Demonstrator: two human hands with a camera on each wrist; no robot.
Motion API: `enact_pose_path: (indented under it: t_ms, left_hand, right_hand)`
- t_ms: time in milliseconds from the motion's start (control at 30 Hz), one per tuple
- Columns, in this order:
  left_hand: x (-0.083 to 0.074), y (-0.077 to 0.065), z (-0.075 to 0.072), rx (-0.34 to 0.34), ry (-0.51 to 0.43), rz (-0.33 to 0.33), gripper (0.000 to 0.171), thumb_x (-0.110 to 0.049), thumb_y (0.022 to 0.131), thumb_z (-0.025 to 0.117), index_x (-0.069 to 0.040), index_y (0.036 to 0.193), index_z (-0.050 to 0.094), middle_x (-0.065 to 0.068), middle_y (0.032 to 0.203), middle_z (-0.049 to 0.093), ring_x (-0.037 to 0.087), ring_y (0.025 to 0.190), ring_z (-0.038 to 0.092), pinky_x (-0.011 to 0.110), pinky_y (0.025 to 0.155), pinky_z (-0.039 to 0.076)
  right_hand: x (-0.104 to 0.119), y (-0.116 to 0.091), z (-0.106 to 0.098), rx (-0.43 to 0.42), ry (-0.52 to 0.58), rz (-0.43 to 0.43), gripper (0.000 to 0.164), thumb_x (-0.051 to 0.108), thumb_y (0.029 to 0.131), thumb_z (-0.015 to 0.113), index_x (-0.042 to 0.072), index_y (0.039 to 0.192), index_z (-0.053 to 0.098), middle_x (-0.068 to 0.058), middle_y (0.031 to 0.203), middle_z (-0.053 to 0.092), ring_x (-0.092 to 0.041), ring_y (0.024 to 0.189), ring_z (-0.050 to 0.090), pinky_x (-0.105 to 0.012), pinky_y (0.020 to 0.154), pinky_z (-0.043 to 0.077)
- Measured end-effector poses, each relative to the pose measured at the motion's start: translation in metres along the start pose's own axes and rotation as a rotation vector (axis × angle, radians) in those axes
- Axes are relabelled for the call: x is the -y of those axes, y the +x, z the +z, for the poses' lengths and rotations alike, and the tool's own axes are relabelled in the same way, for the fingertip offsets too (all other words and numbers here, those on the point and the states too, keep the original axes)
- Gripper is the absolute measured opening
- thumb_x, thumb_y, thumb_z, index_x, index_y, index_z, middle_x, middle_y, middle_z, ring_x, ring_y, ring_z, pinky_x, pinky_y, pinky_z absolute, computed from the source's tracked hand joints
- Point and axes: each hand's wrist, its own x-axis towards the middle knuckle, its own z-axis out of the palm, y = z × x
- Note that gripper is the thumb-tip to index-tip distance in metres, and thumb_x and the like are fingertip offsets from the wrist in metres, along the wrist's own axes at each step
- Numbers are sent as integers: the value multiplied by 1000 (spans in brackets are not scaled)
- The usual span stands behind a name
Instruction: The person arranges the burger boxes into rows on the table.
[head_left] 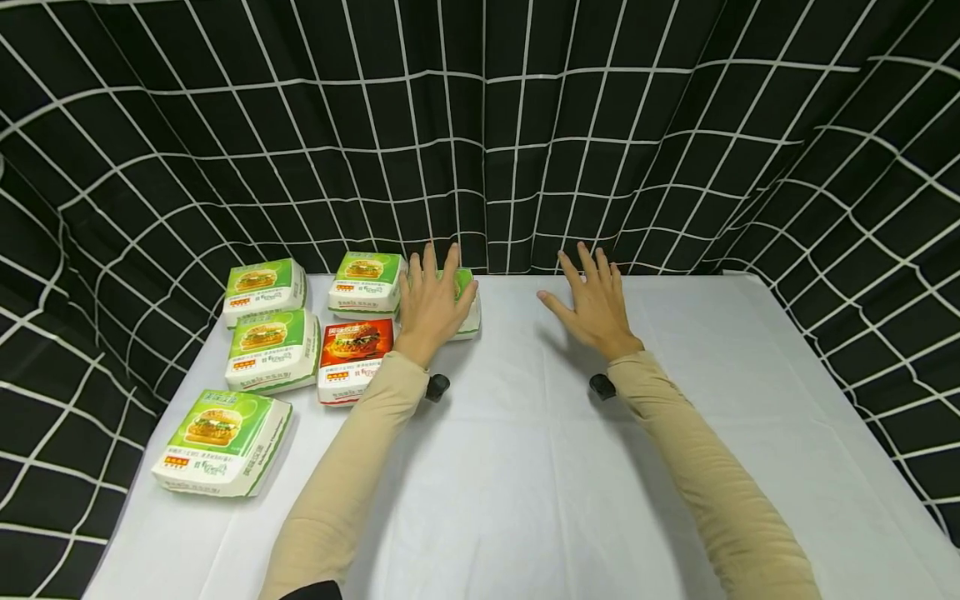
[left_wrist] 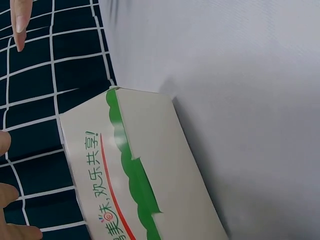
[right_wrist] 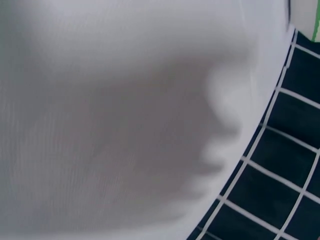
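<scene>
My left hand point(head_left: 431, 308), fingers spread and straight, hovers over a green-and-white burger box point(head_left: 468, 312) and hides much of it in the head view. The left wrist view shows that box's white side point(left_wrist: 160, 150) with a green scalloped edge and a red line, fingertips off to the left. To the right, my right hand point(head_left: 596, 308) is held above the white table with its fingers spread and nothing in them. Only its shadow falls on the cloth in the right wrist view. A red-topped burger box point(head_left: 352, 358) sits just left of my left wrist.
More green-topped burger boxes stand on the left: one point(head_left: 365, 283) at the back, one point(head_left: 262, 287) at the far left, one point(head_left: 273, 350) before it and another point(head_left: 221, 442) nearer. A black curtain point(head_left: 525, 125) with white grid lines encloses the white-clothed table point(head_left: 517, 500).
</scene>
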Motion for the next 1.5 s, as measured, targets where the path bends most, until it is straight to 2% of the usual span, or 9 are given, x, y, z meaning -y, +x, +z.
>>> enact_pose_path:
  t_ms: [167, 333, 533, 833, 1000, 1167, 1300, 1500]
  left_hand:
    - [5, -4, 0, 18, 11, -18, 65, -55, 92, 35, -23, 146, 19, 19, 149, 21, 39, 137, 20, 54, 109, 22]
    - [10, -8, -3, 46, -40, -41, 66, -55, 92, 34, -19, 146, 22, 20, 147, 24, 37, 134, 25, 51, 106, 28]
    - [15, -12, -5, 60, -116, -59, 64, -50, 92, 41, -12, 142, 30, 22, 140, 33, 39, 123, 37, 48, 103, 33]
    - [20, -15, -3, 55, -140, -73, 59, -41, 90, 50, -5, 135, 41, 25, 129, 43, 44, 107, 50, 50, 91, 44]
    - [22, -15, -2, 64, -124, -59, 55, -34, 87, 57, -1, 130, 45, 27, 124, 46, 43, 103, 53, 48, 90, 46]
    - [23, -15, -2, 91, -123, -59, 56, -36, 87, 58, 1, 127, 47, 26, 121, 48, 41, 102, 55, 47, 90, 46]
    - [24, -15, -2, 133, -134, -97, 60, -42, 87, 56, 2, 127, 43, 26, 122, 46, 42, 103, 54, 48, 90, 46]
    - [23, -16, -2, 176, -141, -148, 66, -47, 86, 55, 1, 128, 38, 26, 122, 44, 42, 101, 55, 48, 84, 48]
  right_hand:
    - [10, 0, 4, 19, 56, -6, 77, 67, 86, 36, 24, 147, 18, -8, 155, 7, -36, 142, 4, -56, 113, 7]
    - [18, 1, 10, 46, 117, -9, 76, 66, 86, 37, 25, 147, 18, -7, 155, 8, -33, 142, 4, -53, 114, 8]
    - [28, 1, 15, 59, 201, -15, 75, 65, 86, 38, 25, 147, 20, -7, 155, 11, -31, 143, 6, -54, 113, 12]
    - [49, 1, 24, 90, 304, -55, 73, 61, 86, 43, 22, 145, 25, -8, 153, 16, -32, 141, 14, -53, 112, 18]
    - [60, 2, 28, 164, 373, -93, 72, 59, 86, 46, 21, 145, 27, -7, 153, 17, -30, 140, 18, -52, 111, 22]
    - [68, 2, 34, 268, 423, -98, 71, 53, 87, 50, 20, 145, 26, -9, 153, 18, -28, 140, 19, -51, 111, 22]
    - [71, 2, 39, 311, 460, -115, 70, 47, 88, 53, 15, 145, 26, -11, 150, 25, -27, 139, 23, -47, 112, 24]
    - [75, 0, 45, 356, 524, -118, 67, 43, 89, 53, 13, 144, 28, -7, 147, 34, -24, 136, 31, -42, 112, 26]
